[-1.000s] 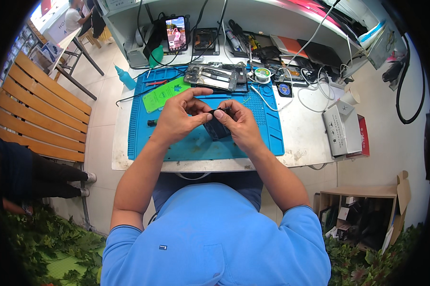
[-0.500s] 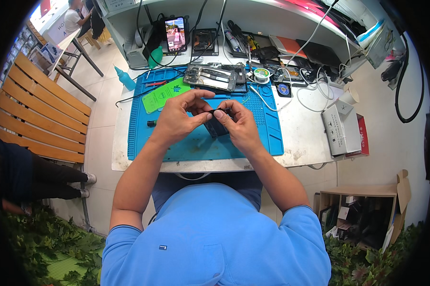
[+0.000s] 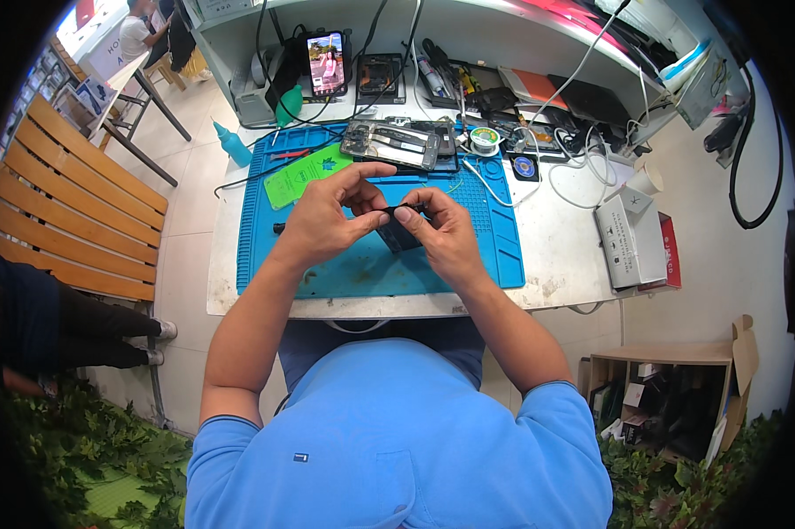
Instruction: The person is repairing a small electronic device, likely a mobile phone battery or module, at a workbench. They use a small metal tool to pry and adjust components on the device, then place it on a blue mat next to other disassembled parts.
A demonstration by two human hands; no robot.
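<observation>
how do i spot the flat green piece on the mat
On the white table, find the blue mat. Just beyond the left hand lies the flat green piece. Its lime colour sets it apart from the opened phone to its right.

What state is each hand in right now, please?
Left hand: closed at the top edge of the dark flat piece, index finger extended.
Right hand: closed, holding the same piece near its top edge.

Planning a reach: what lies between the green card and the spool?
An opened phone and, nearer the spool, a dark part; the head view shows this.
</observation>
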